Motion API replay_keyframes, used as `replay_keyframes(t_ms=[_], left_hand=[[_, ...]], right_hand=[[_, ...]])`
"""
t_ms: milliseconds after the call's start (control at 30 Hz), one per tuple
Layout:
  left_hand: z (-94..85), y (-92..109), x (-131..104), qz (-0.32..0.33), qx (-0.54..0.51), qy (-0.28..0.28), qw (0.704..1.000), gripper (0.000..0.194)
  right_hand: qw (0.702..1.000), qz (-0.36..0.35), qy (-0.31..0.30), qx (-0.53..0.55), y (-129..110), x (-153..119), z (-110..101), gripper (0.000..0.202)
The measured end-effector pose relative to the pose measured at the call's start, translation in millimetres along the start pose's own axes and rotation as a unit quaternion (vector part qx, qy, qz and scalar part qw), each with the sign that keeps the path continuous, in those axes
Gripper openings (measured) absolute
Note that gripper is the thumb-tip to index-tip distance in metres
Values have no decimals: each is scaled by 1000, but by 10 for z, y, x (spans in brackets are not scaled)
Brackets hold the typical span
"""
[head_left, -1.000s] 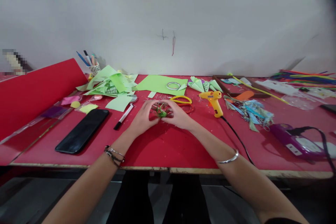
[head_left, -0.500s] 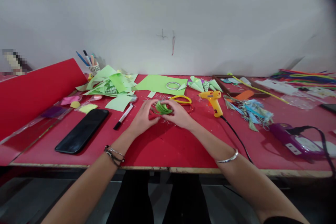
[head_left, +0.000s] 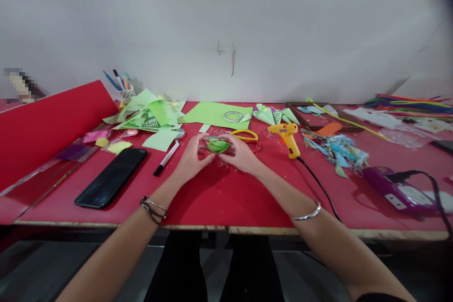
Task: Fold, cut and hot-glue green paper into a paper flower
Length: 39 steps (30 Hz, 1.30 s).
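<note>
Head view: the left hand (head_left: 191, 159) and the right hand (head_left: 243, 156) curve toward each other, thumbs nearest the body, holding a curled green piece (head_left: 218, 145) between their fingertips. The piece is near the middle of the red table (head_left: 226, 198), back from its front edge; whether it touches the tabletop, I cannot tell. Just behind the right hand is a yellow loop (head_left: 247, 135); a marker (head_left: 166, 158) lies left of the left hand, and a black phone (head_left: 111, 177) sits toward the table's front left corner. Right of the right hand is a yellow glue gun (head_left: 288, 139). A silvery ring (head_left: 233, 116) rests on a green sheet (head_left: 205, 112) by the back edge.
</note>
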<state>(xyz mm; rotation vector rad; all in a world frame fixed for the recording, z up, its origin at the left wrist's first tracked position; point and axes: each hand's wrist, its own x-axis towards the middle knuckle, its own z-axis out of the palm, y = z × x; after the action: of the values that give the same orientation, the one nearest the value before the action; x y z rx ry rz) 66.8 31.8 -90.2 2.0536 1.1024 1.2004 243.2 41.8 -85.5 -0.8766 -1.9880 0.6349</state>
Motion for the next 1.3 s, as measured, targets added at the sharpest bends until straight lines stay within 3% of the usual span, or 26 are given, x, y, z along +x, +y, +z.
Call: replay_keyframes(t_ms=[200, 300, 500, 700, 900, 1100, 1300], left_hand=[[-23, 70, -2, -62, -35, -6, 997, 41], [-29, 88, 0, -69, -27, 10, 997, 38], [-40, 66, -4, -89, -5, -17, 996, 38], [-58, 38, 10, -124, 27, 39, 991, 42], [-77, 7, 17, -135, -32, 122, 983, 32], [-82, -80, 2, -164, 18, 61, 984, 22], [-85, -55, -11, -173, -14, 90, 981, 32]], right_hand=[[999, -18, -4, -51, -61, 4, -54, 41], [998, -20, -5, -61, -69, 6, -58, 43], [998, -14, -20, -58, -56, -11, -42, 44], [992, -28, -109, -64, -78, -39, -61, 56], [992, -6, -114, -58, -73, -47, -69, 70], [993, -8, -92, -74, -80, -42, -53, 49], [994, 21, -73, -82, -69, -44, 8, 43]])
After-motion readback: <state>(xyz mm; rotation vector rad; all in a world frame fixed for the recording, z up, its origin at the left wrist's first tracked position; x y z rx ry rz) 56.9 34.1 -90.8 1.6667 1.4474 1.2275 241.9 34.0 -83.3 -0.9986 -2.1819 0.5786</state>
